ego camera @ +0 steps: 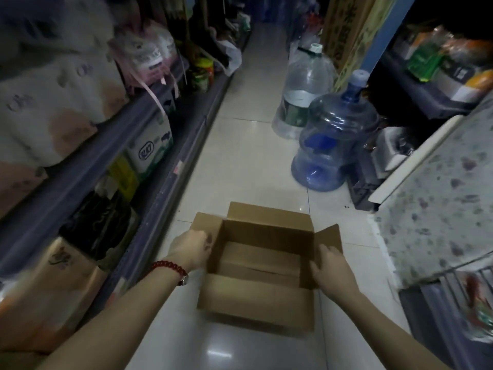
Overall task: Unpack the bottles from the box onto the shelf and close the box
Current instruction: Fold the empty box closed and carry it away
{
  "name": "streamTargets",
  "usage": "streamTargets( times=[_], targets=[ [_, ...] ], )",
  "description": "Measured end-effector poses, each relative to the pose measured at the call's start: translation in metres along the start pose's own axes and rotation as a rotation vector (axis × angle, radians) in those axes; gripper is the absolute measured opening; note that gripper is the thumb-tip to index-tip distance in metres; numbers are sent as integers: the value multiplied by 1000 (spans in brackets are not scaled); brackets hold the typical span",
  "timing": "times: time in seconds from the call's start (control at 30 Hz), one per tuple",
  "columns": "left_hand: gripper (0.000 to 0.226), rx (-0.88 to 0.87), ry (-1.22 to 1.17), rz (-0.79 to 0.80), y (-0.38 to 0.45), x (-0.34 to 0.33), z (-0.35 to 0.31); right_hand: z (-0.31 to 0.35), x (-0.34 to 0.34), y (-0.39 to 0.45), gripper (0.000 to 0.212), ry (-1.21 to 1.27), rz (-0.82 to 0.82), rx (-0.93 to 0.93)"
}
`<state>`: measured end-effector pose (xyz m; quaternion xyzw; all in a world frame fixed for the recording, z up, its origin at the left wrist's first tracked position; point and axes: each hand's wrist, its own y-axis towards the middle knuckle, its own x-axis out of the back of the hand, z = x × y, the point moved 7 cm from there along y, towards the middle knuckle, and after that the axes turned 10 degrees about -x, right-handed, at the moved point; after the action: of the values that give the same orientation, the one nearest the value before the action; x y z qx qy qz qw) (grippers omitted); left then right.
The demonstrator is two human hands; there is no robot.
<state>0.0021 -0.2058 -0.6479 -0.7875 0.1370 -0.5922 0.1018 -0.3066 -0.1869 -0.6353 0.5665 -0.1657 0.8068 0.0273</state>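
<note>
The left hand (pixel 190 249) is curling its fingers over the left flap (pixel 204 225) of the cardboard box (pixel 256 303), gripping it, while the right hand (pixel 332 273) is lying with fingers loosely spread against the right flap (pixel 330 236). The box is sitting open-side up on the tiled floor (pixel 240 156) in the aisle beside the shelf (pixel 165 166), its long axis running left to right, all four flaps standing open and only its cardboard bottom showing inside.
</note>
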Motion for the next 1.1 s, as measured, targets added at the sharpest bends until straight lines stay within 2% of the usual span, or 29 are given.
streamTargets(
  times=[0.07, 0.17, 0.23, 0.33, 0.43, 0.5, 0.6, 0.67, 0.77, 0.93, 1.0, 1.1],
  targets=[
    [18, 29, 17, -85, 20, -5, 16, -5, -11, 20, 20, -9, -78, 8],
    [36, 70, 0, -190, 45, -16, 47, -20, -20, 47, 32, -76, -191, -3],
    [43, 123, -71, -204, 59, -27, 69, -35, -23, 61, 41, -95, -249, -34],
    [49, 233, -241, -177, 68, -47, 93, -61, -21, 73, 57, 22, -287, -112],
    [54, 249, -379, -135, 65, -53, 97, -81, -26, 72, 60, 214, -184, -214],
    [46, 196, -519, -215, 59, -46, 85, -84, -40, 69, 57, 342, -28, -237],
    [39, 11, -725, -433, 47, -25, 50, -75, -49, 66, 56, 497, 44, -232],
    [43, -109, -795, -411, 50, -30, 28, -64, -51, 66, 55, 577, 47, -218],
    [36, -208, -673, -355, 65, -52, 6, -44, -57, 66, 52, 679, 71, -196],
    [29, -262, -462, -449, 84, -74, -13, -4, -71, 64, 43, 634, 75, -45],
    [32, -246, -350, -443, 88, -85, -15, -1, -86, 64, 46, 483, 47, -47],
    [37, -223, -222, -372, 89, -100, -15, -11, -108, 69, 44, 88, -34, -43]
  ],
)
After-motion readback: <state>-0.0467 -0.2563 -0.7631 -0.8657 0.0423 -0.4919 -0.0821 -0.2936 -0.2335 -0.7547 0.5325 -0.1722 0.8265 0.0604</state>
